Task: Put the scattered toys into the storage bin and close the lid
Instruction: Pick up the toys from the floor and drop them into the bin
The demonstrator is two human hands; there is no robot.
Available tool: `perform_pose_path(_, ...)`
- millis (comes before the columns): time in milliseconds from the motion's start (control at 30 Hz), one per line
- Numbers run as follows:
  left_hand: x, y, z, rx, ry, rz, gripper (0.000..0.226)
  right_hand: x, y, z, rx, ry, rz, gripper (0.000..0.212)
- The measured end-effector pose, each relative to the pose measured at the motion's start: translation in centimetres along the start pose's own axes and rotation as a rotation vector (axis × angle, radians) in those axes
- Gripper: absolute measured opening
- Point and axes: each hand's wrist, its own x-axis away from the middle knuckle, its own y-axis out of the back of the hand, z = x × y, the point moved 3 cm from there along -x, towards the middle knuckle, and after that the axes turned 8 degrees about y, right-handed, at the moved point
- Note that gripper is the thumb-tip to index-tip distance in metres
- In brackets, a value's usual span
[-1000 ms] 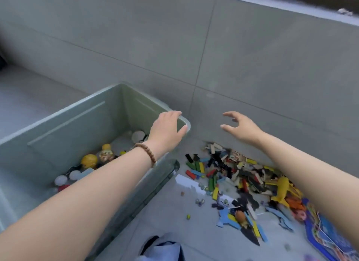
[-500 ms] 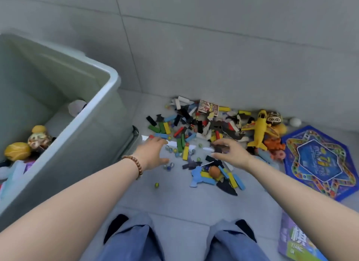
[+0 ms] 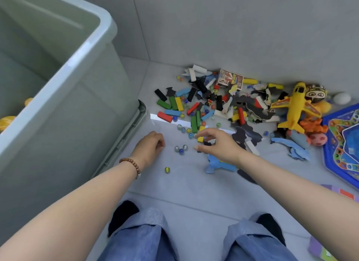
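Glass marbles (image 3: 180,149) beside the storage bin (image 3: 87,52) may scatter if nudged, I judge; right hand (image 3: 221,146) spread, left hand (image 3: 150,147) curled, grip unclear.

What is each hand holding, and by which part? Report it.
Right hand: nothing held, fingers spread over a yellow block. Left hand: fingers curled under beside three marbles; whether they grip anything cannot be told.

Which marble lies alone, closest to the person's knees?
The yellow marble, by itself just below the left hand. The nearest others form a trio right of that hand; the rest lie farther up in the pile.
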Motion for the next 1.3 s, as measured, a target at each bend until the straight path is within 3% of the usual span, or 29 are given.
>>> perform_pose_path(200,2.5,-1.2,1.3,0.273,-0.036,0.116,0.016,-1.1,-0.9,0.5,-0.168,-0.028,-0.065,0.023)
perform_pose_path(333,3.5,-2.2,1.1,0.263,-0.103,0.234,0.026,-1.2,-2.4,0.0,-0.196,-0.029,-0.129,0.021)
perform_pose_path(500,3.7,-3.2,0.5,0.058,-0.186,0.168,0.022,-1.1,-3.4,-0.3,-0.197,-0.008,-0.142,0.022)
perform_pose_path(667,3.4,-2.7,0.5,0.095,-0.138,0.089,0.012,-1.3,-4.2,-0.5,-0.182,-0.003,-0.141,0.018)
perform_pose_path(933,2.8,-0.6,2.4,1.014,0.348,0.011,0.010,-2.6,-6.6,0.2,0.105,0.079,-0.070,0.033)
perform_pose_path(1300,2.3,-1.7,0.9,1.234,0.490,0.129,0.016,-3.1,-7.5,-0.1,0.266,0.067,-0.115,0.017)
